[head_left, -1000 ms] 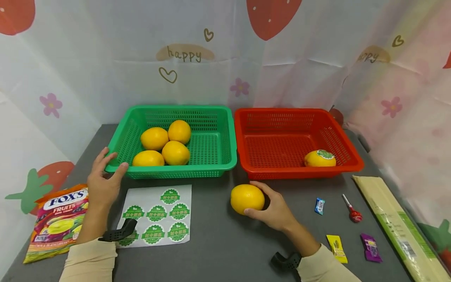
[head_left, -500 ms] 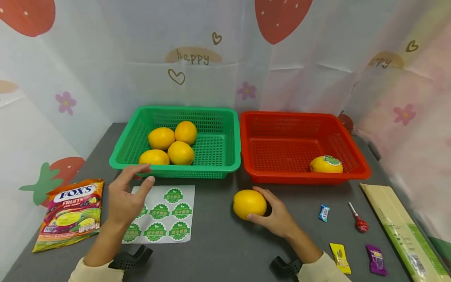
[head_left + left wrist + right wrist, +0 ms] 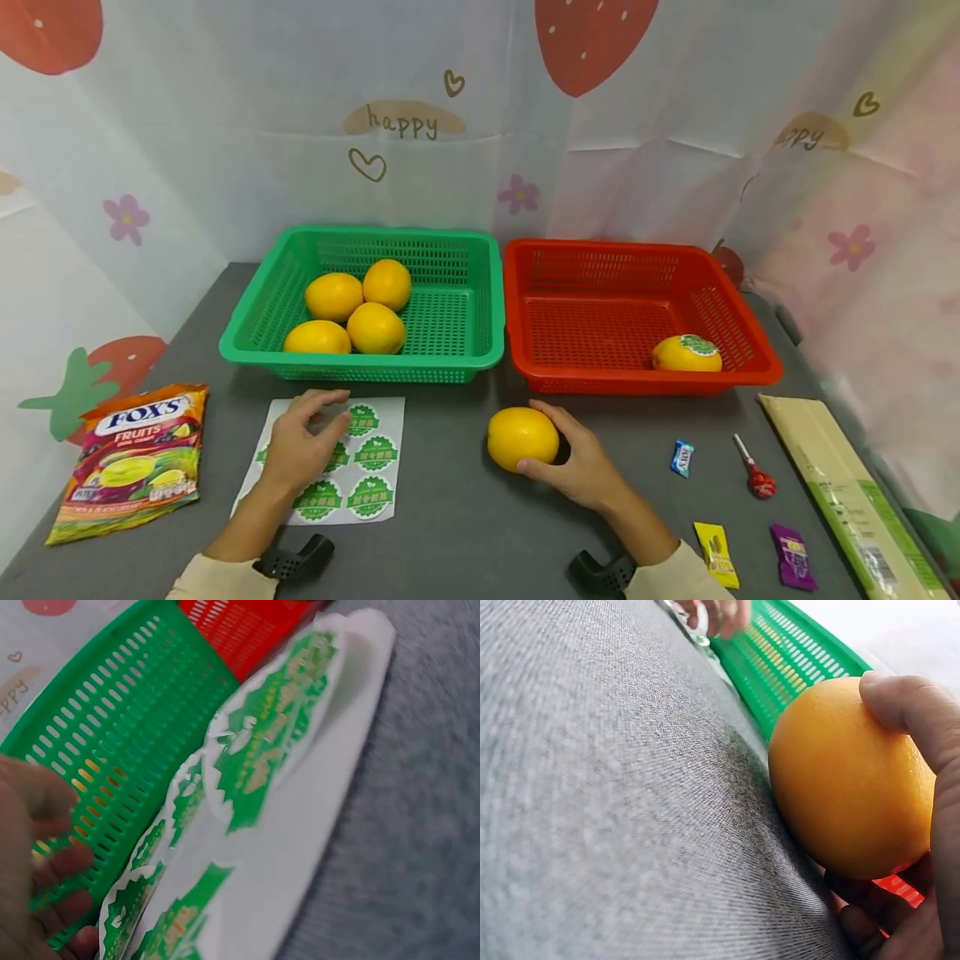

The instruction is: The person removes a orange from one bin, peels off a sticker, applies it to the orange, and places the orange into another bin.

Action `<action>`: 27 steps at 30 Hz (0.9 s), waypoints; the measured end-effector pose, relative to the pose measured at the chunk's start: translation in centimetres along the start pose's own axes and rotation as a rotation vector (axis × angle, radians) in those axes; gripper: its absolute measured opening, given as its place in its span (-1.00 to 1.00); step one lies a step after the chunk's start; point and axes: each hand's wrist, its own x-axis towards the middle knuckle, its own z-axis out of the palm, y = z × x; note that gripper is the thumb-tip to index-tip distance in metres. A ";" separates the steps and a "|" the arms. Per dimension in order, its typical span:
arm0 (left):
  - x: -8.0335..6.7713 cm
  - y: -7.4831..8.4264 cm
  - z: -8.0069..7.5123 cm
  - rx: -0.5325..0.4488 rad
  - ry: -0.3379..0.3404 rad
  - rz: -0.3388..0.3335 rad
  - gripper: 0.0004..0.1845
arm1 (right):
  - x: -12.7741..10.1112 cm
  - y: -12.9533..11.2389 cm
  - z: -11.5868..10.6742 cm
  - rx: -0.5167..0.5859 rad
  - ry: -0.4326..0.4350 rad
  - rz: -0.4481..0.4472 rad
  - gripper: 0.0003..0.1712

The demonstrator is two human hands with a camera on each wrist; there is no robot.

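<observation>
fingers [image 3: 543, 408] of the right hand [image 3: 581, 462] curl around the orange [image 3: 521, 437].

orange [image 3: 522, 437]: round, bright yellow-orange, bare peel; it sits on the grey table just in front of the red basket, my right hand [image 3: 581, 467] cupped round its right side.
sticker sheet [image 3: 378, 492]: white sheet of green round stickers, flat on the table before the green basket, my left hand's [image 3: 300, 446] fingers on its upper left.

My grey worktop [image 3: 457, 517] carries the green basket [image 3: 491, 333], red basket [image 3: 517, 333], sticker sheet [image 3: 393, 467], orange [image 3: 522, 438], sweets bag [image 3: 131, 458], wrapped sweets [image 3: 716, 546] and a lollipop [image 3: 753, 471].
</observation>
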 end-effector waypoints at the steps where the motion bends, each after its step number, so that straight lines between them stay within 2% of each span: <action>1: 0.0 -0.1 0.1 0.028 -0.019 -0.021 -0.72 | -0.1 -0.5 -0.1 0.003 -0.001 -0.003 -0.16; 6: 0.1 -0.3 0.3 0.156 -0.113 -0.075 -0.63 | -0.1 -1.8 -0.4 0.006 -0.004 -0.012 -0.17; 11: 0.2 -0.1 0.5 0.248 -0.181 -0.085 -0.65 | -0.2 -1.7 -0.4 -0.005 -0.008 -0.008 -0.18; 16: 0.1 0.1 0.5 0.268 -0.187 -0.093 -0.66 | -0.2 -0.7 -0.1 -0.004 -0.008 -0.006 -0.17; 20: 0.3 0.1 0.6 0.295 -0.196 -0.050 -0.60 | 0.1 1.5 0.3 -0.003 0.001 -0.005 -0.14; 23: 0.3 0.1 0.7 0.304 -0.192 -0.021 -0.66 | 0.2 2.5 0.5 -0.004 0.004 -0.001 -0.13; 27: 0.2 0.0 0.7 0.282 -0.176 -0.041 -0.77 | 0.2 2.7 0.4 0.000 0.002 -0.007 -0.12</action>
